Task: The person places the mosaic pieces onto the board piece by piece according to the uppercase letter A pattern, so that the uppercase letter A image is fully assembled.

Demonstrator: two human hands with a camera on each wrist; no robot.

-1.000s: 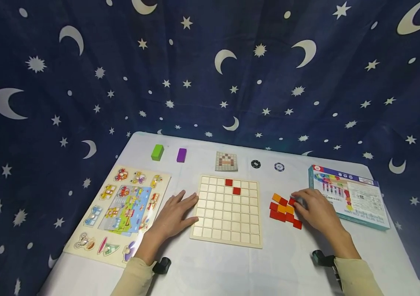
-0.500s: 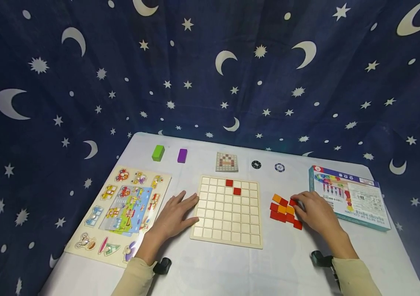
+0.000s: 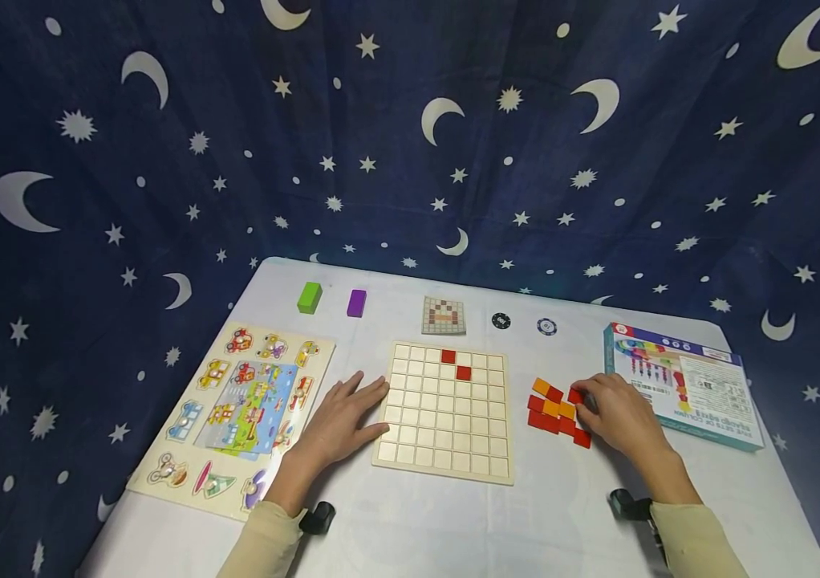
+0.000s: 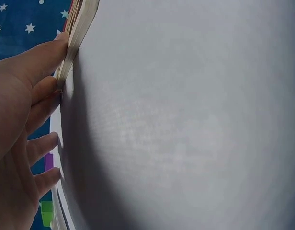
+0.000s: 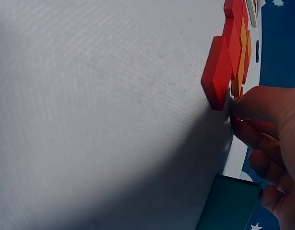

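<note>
My left hand (image 3: 338, 421) lies with spread fingers at the left edge of a wooden grid board (image 3: 446, 413). In the left wrist view its thumb and fingertips touch the board's side (image 4: 78, 38). Two red square tiles, an upper one (image 3: 448, 356) and a lower one (image 3: 464, 373), sit diagonally in the grid. To the right of the board, several red and orange tiles (image 3: 550, 409) lie in a cluster. My right hand (image 3: 618, 409) pinches a red tile (image 3: 574, 396) at the cluster's right side, between thumb and index finger; the fingers hide part of it.
Behind the board lies a pattern card (image 3: 443, 315), with a black chip (image 3: 501, 321) and a blue-white chip (image 3: 546, 326) beside it. Green (image 3: 310, 298) and purple (image 3: 356, 303) blocks stand back left. A picture puzzle (image 3: 237, 401) lies left, a flat box (image 3: 684, 389) right.
My right fingers have closed in on the red tile, which has shifted very slightly to the right. My left hand stays at the board.
</note>
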